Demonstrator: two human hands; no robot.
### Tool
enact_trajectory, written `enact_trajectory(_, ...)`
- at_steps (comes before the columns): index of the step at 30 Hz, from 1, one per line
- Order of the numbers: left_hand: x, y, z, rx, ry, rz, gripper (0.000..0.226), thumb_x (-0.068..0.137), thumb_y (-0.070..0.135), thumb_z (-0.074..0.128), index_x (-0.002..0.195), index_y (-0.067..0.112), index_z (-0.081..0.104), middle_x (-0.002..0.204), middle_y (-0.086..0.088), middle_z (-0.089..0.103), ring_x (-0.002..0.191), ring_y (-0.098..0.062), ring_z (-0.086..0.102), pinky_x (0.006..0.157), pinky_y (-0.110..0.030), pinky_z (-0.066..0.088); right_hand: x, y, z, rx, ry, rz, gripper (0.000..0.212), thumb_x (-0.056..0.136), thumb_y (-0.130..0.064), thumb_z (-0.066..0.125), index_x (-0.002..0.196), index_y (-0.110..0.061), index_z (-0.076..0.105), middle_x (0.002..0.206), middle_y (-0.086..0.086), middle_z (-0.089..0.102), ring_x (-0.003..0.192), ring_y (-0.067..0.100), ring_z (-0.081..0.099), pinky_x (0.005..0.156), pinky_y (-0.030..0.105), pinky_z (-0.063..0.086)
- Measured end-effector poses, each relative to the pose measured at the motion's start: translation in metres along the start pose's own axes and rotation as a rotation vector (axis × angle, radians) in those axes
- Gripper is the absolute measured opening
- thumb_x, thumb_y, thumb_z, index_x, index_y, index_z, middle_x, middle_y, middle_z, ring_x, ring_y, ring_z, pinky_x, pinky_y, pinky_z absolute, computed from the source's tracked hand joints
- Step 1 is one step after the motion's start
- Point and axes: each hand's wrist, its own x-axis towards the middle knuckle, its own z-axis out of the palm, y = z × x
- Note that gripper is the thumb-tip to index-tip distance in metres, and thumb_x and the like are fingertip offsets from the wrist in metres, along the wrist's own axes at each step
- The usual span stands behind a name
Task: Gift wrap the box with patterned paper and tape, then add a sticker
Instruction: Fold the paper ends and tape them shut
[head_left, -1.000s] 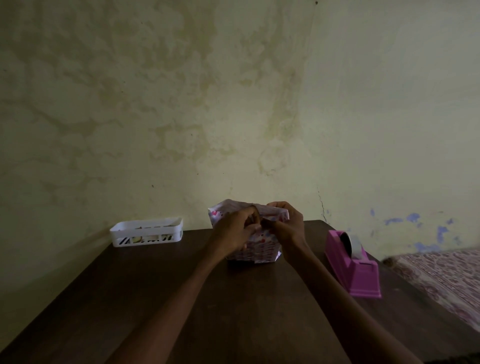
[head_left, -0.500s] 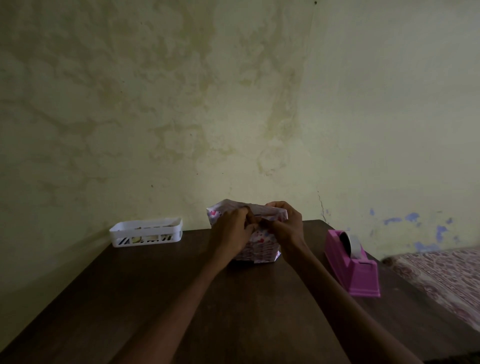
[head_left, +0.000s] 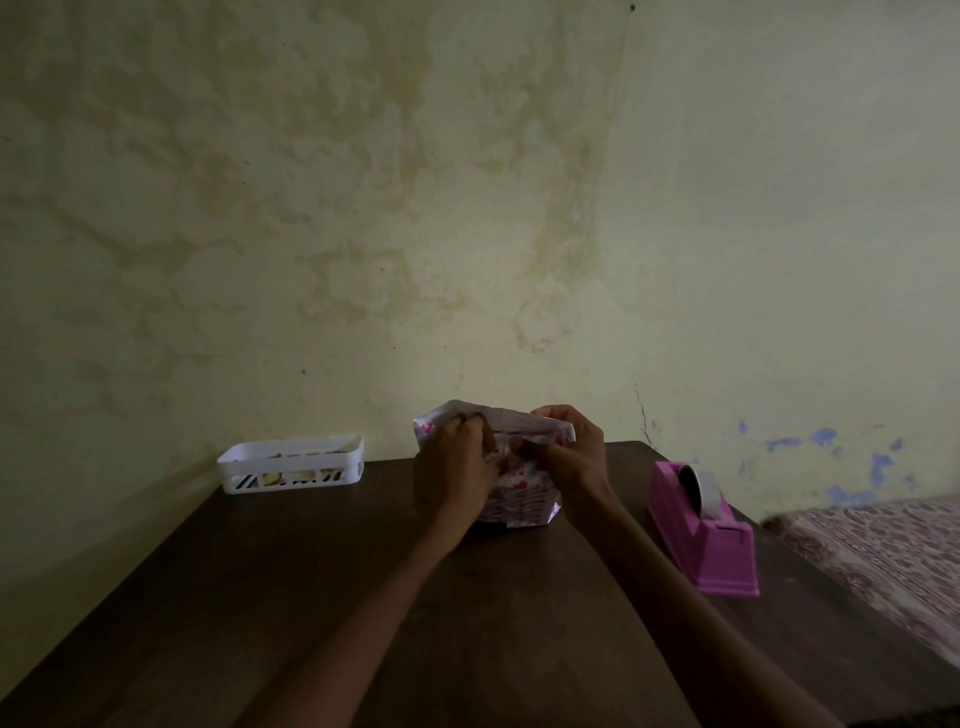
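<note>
Box (head_left: 524, 499), left hand (head_left: 454, 462) and right hand (head_left: 571, 452) pinching its paper (head_left: 514, 420), white basket (head_left: 234, 467) holding unclear bits (head_left: 278, 476)

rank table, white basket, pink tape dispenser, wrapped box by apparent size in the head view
1. table
2. wrapped box, though partly covered
3. pink tape dispenser and white basket: look alike, dispenser sits nearer, so unranked
</note>
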Motion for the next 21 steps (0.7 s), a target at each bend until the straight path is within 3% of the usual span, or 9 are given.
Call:
enact_trajectory(3, -0.001, -0.002, 0.000, 0.005, 0.032, -0.022, 0.032, 0.091, 0.030, 0.064, 0.119, 0.014, 0.061, 0.123, -0.001, 0.062, 0.112, -0.014, 0.058, 0.089, -0.026, 0.048, 0.001, 0.001, 0.000, 0.013, -0.010, 0.000, 0.037, 0.047, -0.024, 0.083, 0.080, -0.017, 0.067, 0.090, 0.018, 0.070, 0.088, 0.041, 0.068, 0.075, 0.052, 0.059)
enact_trajectory(7, -0.008, 0.000, -0.004, 0.007, 0.134, -0.100, 0.029, 0.091, 0.027, 0.064, 0.117, 0.014, 0.060, 0.120, -0.004, 0.063, 0.104, -0.017, 0.062, 0.080, -0.027, 0.052, 0.003, 0.003, 0.002, 0.022, -0.016, 0.021, 0.039, 0.045, -0.027, 0.084, 0.080, -0.019, 0.068, 0.090, 0.014, 0.070, 0.086, 0.035, 0.068, 0.075, 0.050, 0.060)
enact_trajectory(10, -0.017, 0.003, -0.012, -0.033, 0.263, -0.083, 0.013, 0.090, 0.026, 0.066, 0.093, 0.017, 0.057, 0.101, 0.000, 0.063, 0.081, -0.014, 0.061, 0.058, -0.019, 0.041, 0.003, 0.001, 0.002, 0.012, -0.025, 0.021, 0.031, 0.056, -0.012, 0.084, 0.081, -0.017, 0.067, 0.091, 0.015, 0.069, 0.087, 0.035, 0.067, 0.074, 0.047, 0.060)
enact_trajectory(12, -0.023, 0.005, -0.010, -0.108, 0.319, -0.073, 0.027, 0.085, 0.036, 0.070, 0.086, 0.019, 0.049, 0.090, 0.004, 0.057, 0.073, -0.009, 0.053, 0.053, -0.015, 0.032, 0.004, 0.000, 0.001, 0.024, -0.031, 0.021, 0.027, 0.066, 0.004, 0.079, 0.082, -0.012, 0.065, 0.088, 0.015, 0.068, 0.082, 0.033, 0.067, 0.069, 0.042, 0.059)
enact_trajectory(16, -0.031, 0.012, 0.007, -0.063, 0.250, -0.114, 0.056, 0.074, 0.049, 0.077, 0.110, 0.016, 0.048, 0.112, -0.004, 0.057, 0.099, -0.018, 0.057, 0.072, -0.033, 0.054, 0.005, 0.001, -0.001, 0.041, -0.035, 0.010, 0.028, 0.064, 0.003, 0.079, 0.085, -0.007, 0.064, 0.090, 0.017, 0.067, 0.080, 0.029, 0.068, 0.063, 0.035, 0.055)
enact_trajectory(21, -0.032, 0.013, 0.005, -0.109, 0.294, -0.162, 0.057, 0.078, 0.030, 0.076, 0.125, 0.011, 0.050, 0.126, -0.012, 0.056, 0.112, -0.025, 0.056, 0.085, -0.037, 0.050, 0.003, 0.002, -0.003, 0.062, -0.026, 0.042, 0.029, 0.068, 0.010, 0.078, 0.082, -0.012, 0.064, 0.088, 0.012, 0.067, 0.081, 0.026, 0.066, 0.062, 0.034, 0.056)
